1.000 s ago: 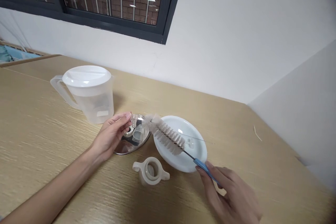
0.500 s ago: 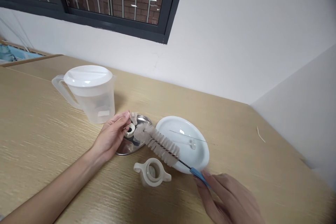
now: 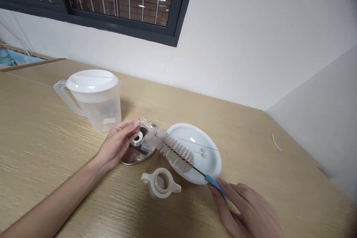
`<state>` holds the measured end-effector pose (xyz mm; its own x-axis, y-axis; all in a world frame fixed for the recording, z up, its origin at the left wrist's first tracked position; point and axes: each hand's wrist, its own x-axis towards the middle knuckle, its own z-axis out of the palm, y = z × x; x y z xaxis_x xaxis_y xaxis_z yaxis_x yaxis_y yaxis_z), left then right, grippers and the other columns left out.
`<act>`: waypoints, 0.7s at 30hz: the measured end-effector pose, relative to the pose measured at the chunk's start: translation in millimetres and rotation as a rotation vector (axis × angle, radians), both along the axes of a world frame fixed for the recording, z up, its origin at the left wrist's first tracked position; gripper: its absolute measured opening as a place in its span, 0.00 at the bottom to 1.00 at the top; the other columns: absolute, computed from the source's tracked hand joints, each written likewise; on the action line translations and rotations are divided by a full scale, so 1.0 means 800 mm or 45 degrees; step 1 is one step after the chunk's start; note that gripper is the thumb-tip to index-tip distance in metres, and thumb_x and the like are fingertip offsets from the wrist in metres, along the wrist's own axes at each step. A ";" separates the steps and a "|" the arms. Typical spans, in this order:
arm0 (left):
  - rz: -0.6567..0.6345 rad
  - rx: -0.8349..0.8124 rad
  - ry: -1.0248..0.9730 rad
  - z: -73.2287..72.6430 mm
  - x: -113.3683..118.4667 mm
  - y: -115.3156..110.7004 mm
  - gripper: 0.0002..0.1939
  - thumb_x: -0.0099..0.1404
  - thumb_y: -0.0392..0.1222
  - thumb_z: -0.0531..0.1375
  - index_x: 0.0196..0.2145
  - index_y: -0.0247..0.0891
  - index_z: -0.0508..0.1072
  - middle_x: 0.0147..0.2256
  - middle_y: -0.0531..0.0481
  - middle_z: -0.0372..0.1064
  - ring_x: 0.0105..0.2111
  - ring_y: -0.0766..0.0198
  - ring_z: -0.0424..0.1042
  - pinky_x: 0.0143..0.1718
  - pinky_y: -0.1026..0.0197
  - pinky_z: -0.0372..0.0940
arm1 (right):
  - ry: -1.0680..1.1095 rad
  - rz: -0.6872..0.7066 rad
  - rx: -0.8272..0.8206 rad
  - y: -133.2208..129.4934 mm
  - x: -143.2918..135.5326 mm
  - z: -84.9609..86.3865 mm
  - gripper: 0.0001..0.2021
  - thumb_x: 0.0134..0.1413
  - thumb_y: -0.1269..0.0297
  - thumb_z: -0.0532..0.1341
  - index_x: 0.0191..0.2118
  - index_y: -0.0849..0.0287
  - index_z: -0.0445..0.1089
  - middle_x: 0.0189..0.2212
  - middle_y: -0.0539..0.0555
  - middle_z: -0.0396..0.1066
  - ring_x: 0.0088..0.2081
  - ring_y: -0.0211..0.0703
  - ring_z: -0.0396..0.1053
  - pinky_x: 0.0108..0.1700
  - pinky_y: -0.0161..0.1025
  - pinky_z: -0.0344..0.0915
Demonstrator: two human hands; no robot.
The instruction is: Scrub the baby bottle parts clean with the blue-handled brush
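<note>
My right hand is closed around the blue handle of a bottle brush, whose white bristles point to the upper left. Between the fingertips of my left hand is a small clear piece, too small to make out fully. The brush tip is right beside that piece, and I cannot tell whether they touch. Under them lies an oval metal tray with a white ring on it. A milky two-handled bottle stands uncapped below the brush. Behind the bristles sits a white bowl.
At the left stands a translucent lidded pitcher. The bowl holds a thin wire brush that sticks out over its rim, and a small clear part. A pale strip lies on the wooden table at the right. A wall and window close off the back.
The brush has moved slightly right, its tip drawn back a little. The clear piece in my left fingers shows more above the tray. The view has shifted slightly.
</note>
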<state>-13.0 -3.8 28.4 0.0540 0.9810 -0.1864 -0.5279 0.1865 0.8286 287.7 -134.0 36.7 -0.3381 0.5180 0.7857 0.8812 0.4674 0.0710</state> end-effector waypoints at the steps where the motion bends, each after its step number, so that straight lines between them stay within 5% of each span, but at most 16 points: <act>1: -0.009 0.016 0.023 -0.001 -0.001 0.001 0.12 0.57 0.42 0.75 0.38 0.36 0.84 0.39 0.48 0.80 0.32 0.71 0.75 0.39 0.71 0.72 | -0.002 0.002 -0.003 0.000 0.001 0.000 0.04 0.64 0.70 0.63 0.38 0.59 0.77 0.18 0.47 0.69 0.17 0.32 0.64 0.21 0.33 0.58; 12: -0.090 0.155 0.135 0.001 -0.008 0.000 0.14 0.54 0.40 0.75 0.38 0.34 0.84 0.37 0.44 0.82 0.32 0.64 0.78 0.39 0.63 0.75 | 0.059 -0.029 -0.003 -0.007 0.006 -0.005 0.03 0.63 0.71 0.65 0.39 0.59 0.77 0.19 0.47 0.71 0.17 0.32 0.65 0.22 0.32 0.60; 21: -0.113 0.172 0.116 0.002 -0.006 -0.004 0.17 0.52 0.39 0.76 0.40 0.35 0.83 0.34 0.46 0.82 0.33 0.64 0.80 0.39 0.66 0.74 | 0.072 -0.032 -0.022 -0.007 0.008 -0.007 0.07 0.61 0.73 0.66 0.43 0.57 0.77 0.20 0.46 0.71 0.17 0.31 0.65 0.23 0.33 0.60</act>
